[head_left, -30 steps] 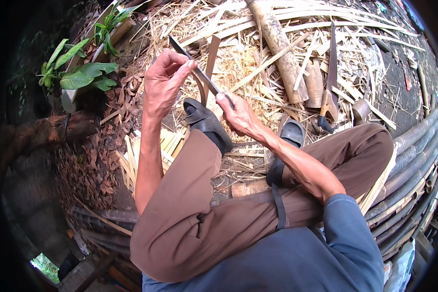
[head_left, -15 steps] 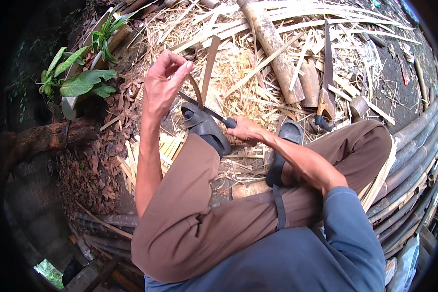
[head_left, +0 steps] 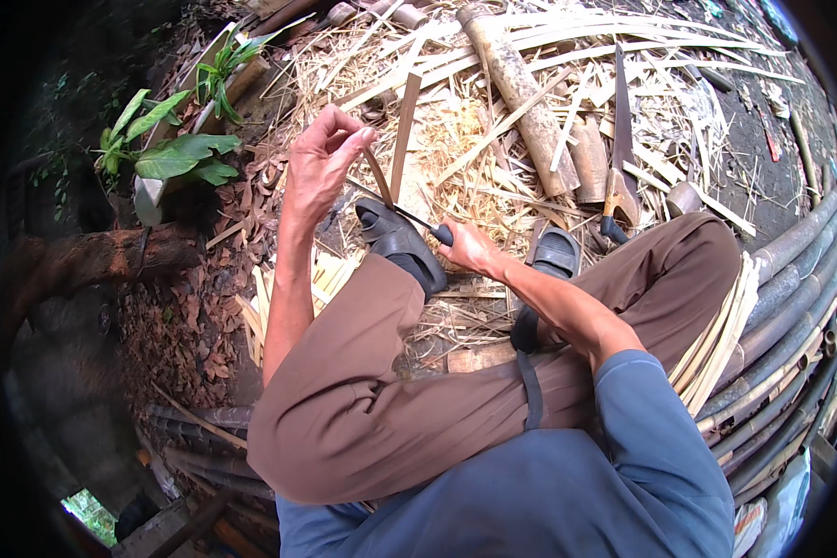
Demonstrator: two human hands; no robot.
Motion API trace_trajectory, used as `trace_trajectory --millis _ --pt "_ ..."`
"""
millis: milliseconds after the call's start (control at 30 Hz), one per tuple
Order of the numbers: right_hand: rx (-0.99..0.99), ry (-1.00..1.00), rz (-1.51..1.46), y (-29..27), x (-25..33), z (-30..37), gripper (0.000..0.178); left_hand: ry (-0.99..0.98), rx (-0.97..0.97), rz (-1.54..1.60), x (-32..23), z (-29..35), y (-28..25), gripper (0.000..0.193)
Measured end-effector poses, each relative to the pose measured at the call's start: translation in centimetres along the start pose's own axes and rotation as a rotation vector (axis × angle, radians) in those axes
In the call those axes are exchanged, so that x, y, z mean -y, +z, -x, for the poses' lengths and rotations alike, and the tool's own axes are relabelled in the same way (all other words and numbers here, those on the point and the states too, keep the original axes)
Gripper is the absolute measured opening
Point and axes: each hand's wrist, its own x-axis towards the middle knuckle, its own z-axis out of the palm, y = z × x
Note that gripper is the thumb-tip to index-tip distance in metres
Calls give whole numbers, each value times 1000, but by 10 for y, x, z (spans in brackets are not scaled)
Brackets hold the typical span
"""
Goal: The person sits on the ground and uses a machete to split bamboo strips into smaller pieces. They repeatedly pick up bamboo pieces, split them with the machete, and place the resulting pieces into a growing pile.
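My left hand (head_left: 318,169) is raised above my left foot, thumb and fingers pinched on the end of a thin, curved bamboo strip (head_left: 378,175). That strip runs down to the blade of a knife (head_left: 409,217). My right hand (head_left: 472,249) is closed around the knife's black handle. The blade crosses just above my left sandal (head_left: 392,232), its tip pointing towards my left wrist. A straight brown strip (head_left: 405,126) slants up and away from the same spot; whether it joins the curved one I cannot tell.
Pale shavings (head_left: 456,121) and long split strips (head_left: 614,28) cover the ground ahead. A bamboo pole (head_left: 521,102) and a handsaw (head_left: 621,139) lie beyond my right foot. Dark bamboo poles (head_left: 790,279) are stacked at right. Leafy plants (head_left: 186,156) grow at far left.
The view has shifted slightly, so the plants sit further right. Both hands keep their holds, and the strip and knife stay nearly in place by the left sandal.
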Motion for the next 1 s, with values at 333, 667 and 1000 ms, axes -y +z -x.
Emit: trace_trajectory --millis 333,667,1000 --pt "-79 -104 -51 26 16 14 39 187 -276 120 32 51 -11 22" --pt "-30 -132 -273 31 19 17 34 447 -724 436 51 26 8 44" --pt "43 -147 -328 3 137 51 38 296 -1296 -230 65 55 -20 48"
